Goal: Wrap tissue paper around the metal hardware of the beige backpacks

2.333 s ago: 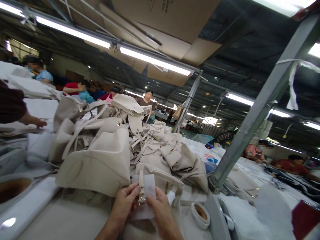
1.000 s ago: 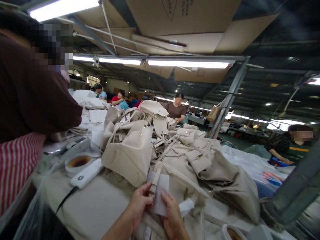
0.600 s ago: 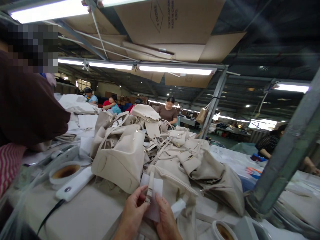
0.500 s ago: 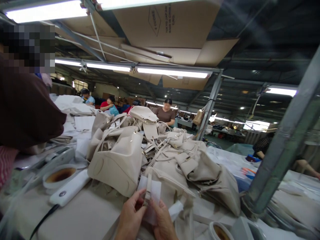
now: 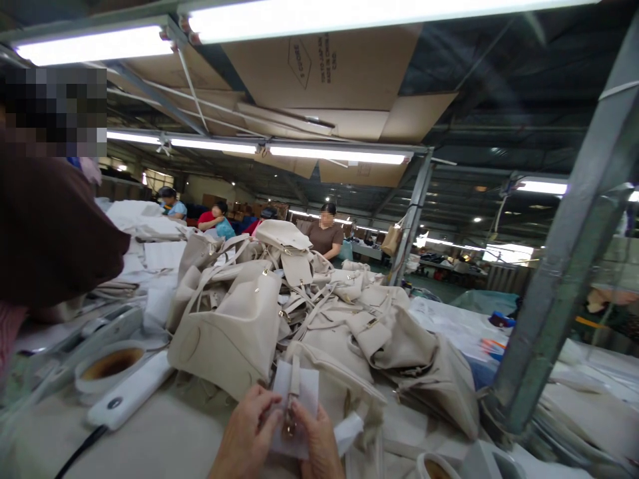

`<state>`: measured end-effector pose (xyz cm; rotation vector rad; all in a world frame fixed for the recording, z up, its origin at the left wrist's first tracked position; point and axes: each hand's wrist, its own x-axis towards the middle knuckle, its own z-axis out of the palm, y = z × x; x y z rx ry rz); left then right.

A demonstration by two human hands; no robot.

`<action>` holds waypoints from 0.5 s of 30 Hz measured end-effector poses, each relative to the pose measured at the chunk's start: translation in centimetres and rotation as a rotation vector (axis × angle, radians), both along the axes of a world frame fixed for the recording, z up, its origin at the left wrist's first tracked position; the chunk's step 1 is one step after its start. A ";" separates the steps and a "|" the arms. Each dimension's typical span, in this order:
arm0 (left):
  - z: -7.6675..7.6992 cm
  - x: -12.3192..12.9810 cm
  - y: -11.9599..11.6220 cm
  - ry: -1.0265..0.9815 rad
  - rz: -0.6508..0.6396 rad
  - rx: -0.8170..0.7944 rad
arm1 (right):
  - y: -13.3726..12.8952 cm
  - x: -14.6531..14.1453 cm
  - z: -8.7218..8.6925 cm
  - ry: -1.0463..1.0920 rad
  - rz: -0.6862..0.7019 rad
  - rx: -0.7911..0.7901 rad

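Looking bendy, the strap (image 5: 295, 377) is being pinched near its buckle (image 5: 289, 426) by the right hand (image 5: 321, 439), the left hand (image 5: 245, 426) unclear in grip.

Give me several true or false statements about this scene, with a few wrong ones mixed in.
1. The right hand touches the buckled strap. True.
2. A black cord runs from the white device. True.
3. The white device lies to the right of the left hand. False: it lies to its left.
4. The piled bags are bright red. False: they are beige.
5. A tan bag hangs by a post. True.
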<state>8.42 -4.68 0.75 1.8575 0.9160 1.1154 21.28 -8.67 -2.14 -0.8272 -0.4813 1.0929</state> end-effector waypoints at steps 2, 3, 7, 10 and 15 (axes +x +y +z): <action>0.5 -0.6 0.9 -0.047 0.042 -0.046 | 0.0 0.0 -0.1 -0.003 -0.008 0.007; 0.5 -0.7 1.3 -0.060 0.029 -0.132 | 0.0 0.0 -0.1 -0.003 -0.007 0.009; -0.9 0.4 2.1 -0.145 -0.151 -0.585 | -0.2 -0.2 -0.2 -0.030 -0.011 -0.015; -1.5 2.2 2.0 -0.300 -0.201 -0.692 | -0.3 -0.3 -0.1 -0.057 -0.035 -0.017; -0.5 4.3 1.6 -0.477 -0.277 -0.929 | 0.0 -0.2 -0.9 -0.103 -0.081 -0.015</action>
